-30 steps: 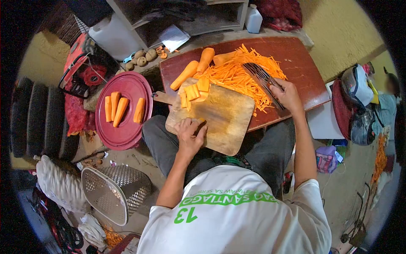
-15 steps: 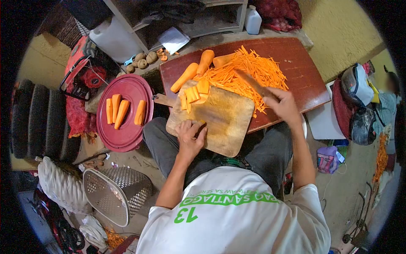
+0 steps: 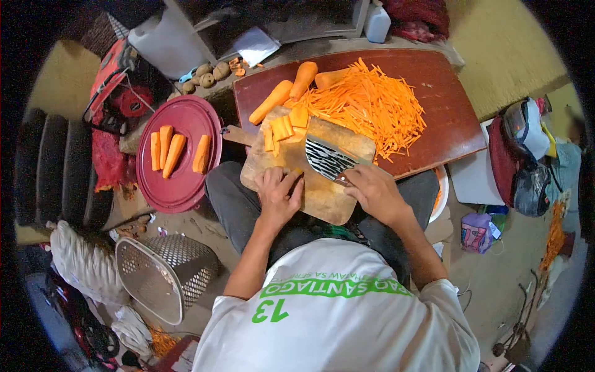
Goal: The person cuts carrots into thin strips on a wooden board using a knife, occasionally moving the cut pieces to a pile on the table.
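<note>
A wooden cutting board (image 3: 322,192) rests across my lap and the edge of a red table. On its lower left part, my left hand (image 3: 280,191) is closed around a small carrot piece (image 3: 298,172), mostly hidden by the fingers. My right hand (image 3: 375,192) grips a knife (image 3: 327,159), whose broad blade with dark and light streaks lies over the board's middle. Cut carrot slabs (image 3: 282,128) sit at the board's upper left. Beyond it are a heap of carrot strips (image 3: 378,105) and whole peeled carrots (image 3: 304,80).
The red table (image 3: 446,124) extends behind the board. At left a round red lid (image 3: 186,192) holds several peeled carrots (image 3: 175,155), and a perforated basket (image 3: 152,273) lies below it. Potatoes (image 3: 221,70) line a ledge. A white tub (image 3: 441,192) stands under the table at right.
My right hand has come down and left with the knife, from over the strips to the board. My left hand stays at the board's lower left. The view has shifted slightly.
</note>
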`<state>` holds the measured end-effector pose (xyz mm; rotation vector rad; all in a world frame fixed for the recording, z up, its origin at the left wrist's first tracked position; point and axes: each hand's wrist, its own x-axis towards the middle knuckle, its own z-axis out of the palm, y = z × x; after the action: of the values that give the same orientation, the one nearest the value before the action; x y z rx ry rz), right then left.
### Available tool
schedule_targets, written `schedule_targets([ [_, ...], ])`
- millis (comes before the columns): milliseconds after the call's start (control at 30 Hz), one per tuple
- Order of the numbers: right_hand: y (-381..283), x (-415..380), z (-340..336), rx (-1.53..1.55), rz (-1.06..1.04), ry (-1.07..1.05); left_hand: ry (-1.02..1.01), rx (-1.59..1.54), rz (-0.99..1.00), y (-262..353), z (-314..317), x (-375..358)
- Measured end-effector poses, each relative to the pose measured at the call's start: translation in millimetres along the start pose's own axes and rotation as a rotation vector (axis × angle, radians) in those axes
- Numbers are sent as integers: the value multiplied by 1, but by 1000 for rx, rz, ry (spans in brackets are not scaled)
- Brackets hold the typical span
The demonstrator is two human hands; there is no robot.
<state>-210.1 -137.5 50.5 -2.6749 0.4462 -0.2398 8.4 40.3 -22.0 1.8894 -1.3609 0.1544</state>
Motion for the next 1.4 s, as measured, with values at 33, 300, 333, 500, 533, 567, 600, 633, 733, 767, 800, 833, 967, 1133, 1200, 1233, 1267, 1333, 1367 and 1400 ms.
schedule_targets([
  [33,-6,5,-16,3,13,-18,-11,7,-14,-1,2,-1],
  [300,-104,-36,-185,30,-287,677,22,66,14,-2,3,-6],
  [333,-117,-31,-191,-4,-418,551,28,69,22,-3,3,-6],
  [500,-146,-11,-189,-55,-755,147,46,58,20,-4,5,-8],
  [533,-146,-8,-187,-55,-762,123,40,55,21,-4,6,-10],
  [567,-146,-6,-185,-51,-770,102,44,51,25,-5,8,-10],
  [600,-145,-4,-184,-53,-777,86,50,54,31,-6,7,-9],
  [633,-145,-4,-182,-49,-783,79,61,76,52,-6,5,-7],
  [733,-145,-1,-179,-39,-797,49,59,79,58,-6,4,-6],
  [767,-144,1,-178,-39,-799,38,59,76,53,-6,4,-6],
  [800,-145,2,-177,-37,-806,28,62,71,54,-6,6,-6],
  [833,-144,5,-175,-29,-804,24,62,71,53,-7,6,-7],
  [967,-145,8,-176,-26,-812,4,62,76,50,-8,7,-7],
  [1133,-148,7,-177,-16,-843,-31,55,62,55,-9,8,-7],
  [1200,-148,10,-178,-11,-853,-41,53,67,55,-10,5,-9],
  [1233,-148,11,-178,-13,-855,-47,53,68,55,-7,4,-9],
  [1267,-148,12,-178,-12,-853,-50,59,72,54,-7,4,-6],
  [1333,-149,13,-177,-17,-855,-58,64,49,66,-9,9,-6],
  [1367,-148,14,-177,-13,-853,-65,67,47,63,-10,8,-8],
  [1400,-149,13,-177,-10,-858,-73,69,55,58,-11,7,-10],
])
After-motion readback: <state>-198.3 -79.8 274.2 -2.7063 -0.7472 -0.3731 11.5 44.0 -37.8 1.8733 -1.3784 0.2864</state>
